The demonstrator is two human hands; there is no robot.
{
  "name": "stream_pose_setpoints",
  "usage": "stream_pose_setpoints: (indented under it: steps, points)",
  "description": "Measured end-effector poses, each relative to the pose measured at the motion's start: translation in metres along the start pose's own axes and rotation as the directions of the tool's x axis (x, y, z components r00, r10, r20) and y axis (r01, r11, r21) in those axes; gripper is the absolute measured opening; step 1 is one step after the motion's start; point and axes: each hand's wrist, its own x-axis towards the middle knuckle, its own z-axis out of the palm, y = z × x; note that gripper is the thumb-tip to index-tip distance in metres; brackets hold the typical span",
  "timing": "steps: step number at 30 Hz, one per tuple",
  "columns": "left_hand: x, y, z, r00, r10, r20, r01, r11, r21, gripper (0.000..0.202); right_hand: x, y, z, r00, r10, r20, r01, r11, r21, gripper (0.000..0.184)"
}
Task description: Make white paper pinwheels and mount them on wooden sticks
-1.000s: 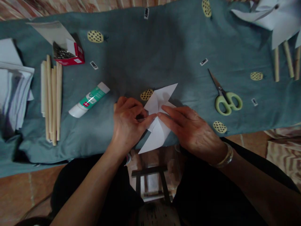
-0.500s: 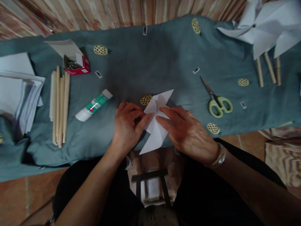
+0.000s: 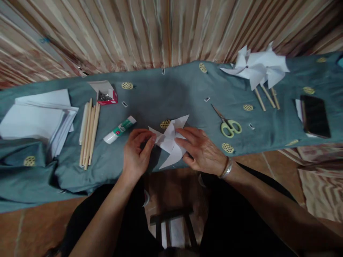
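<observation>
A white paper pinwheel (image 3: 168, 142) with folded blades lies at the table's front edge, between my hands. My right hand (image 3: 200, 148) grips its right side, fingertips pressed on the paper near the middle and thumb low beside it. My left hand (image 3: 138, 150) is at the pinwheel's left side, its fingers curled and the thumb against the index finger. Whatever that pinch holds is too small or hidden to make out. One blade tip points up and left, just past the left fingertips.
Left of my hands lie a glue stick (image 3: 120, 130), wooden sticks (image 3: 89, 135), an open red box (image 3: 108, 100) of small metal pieces and a paper stack (image 3: 34, 119). To the right are green-handled scissors (image 3: 227, 126), pinwheels on sticks (image 3: 258, 67) and a phone (image 3: 315, 116).
My left hand has drawn back leftward from the pinwheel's middle, and a left blade now shows spread out. My right hand stays on the paper. The view has shifted, bringing the phone into sight.
</observation>
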Motion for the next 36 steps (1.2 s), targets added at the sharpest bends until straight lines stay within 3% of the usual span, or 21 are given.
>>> stream_pose_setpoints:
  steps: [6,9,12,14,17,20,27,36]
  points:
    - [-0.015,0.005,-0.006,0.999,-0.050,0.001,0.049,0.986,-0.156,0.020,0.002,0.001,0.010,0.999,-0.015,-0.036,0.013,0.999,-0.034,0.031]
    - [-0.025,0.011,-0.006,0.978,-0.175,0.113,0.205,0.907,-0.368,0.025,0.005,0.001,0.015,0.999,0.019,-0.039,-0.021,0.999,-0.046,0.026]
    - [-0.037,0.022,-0.001,0.893,-0.332,0.305,0.451,0.679,-0.580,0.030,0.007,-0.002,0.017,0.997,0.073,-0.038,-0.075,0.996,-0.045,0.024]
    - [-0.044,0.030,0.003,0.837,-0.392,0.383,0.543,0.498,-0.676,0.036,0.008,-0.004,0.017,0.994,0.101,-0.040,-0.102,0.994,-0.029,0.025]
    - [-0.049,0.039,0.009,0.789,-0.433,0.437,0.576,0.274,-0.770,0.046,0.008,-0.005,0.018,0.989,0.135,-0.059,-0.134,0.991,0.029,0.026]
    - [-0.047,0.044,0.016,0.767,-0.428,0.479,0.581,0.145,-0.801,0.036,0.008,-0.004,0.021,0.981,0.164,-0.099,-0.154,0.983,0.098,0.028]
    - [-0.038,0.050,0.030,0.763,-0.438,0.476,0.555,0.067,-0.829,0.023,0.006,-0.001,0.026,0.970,0.189,-0.151,-0.162,0.971,0.174,0.030]
    - [-0.038,0.048,0.034,0.791,-0.421,0.443,0.521,0.084,-0.850,0.014,0.005,-0.008,0.023,0.962,0.174,-0.208,-0.139,0.975,0.172,0.026]
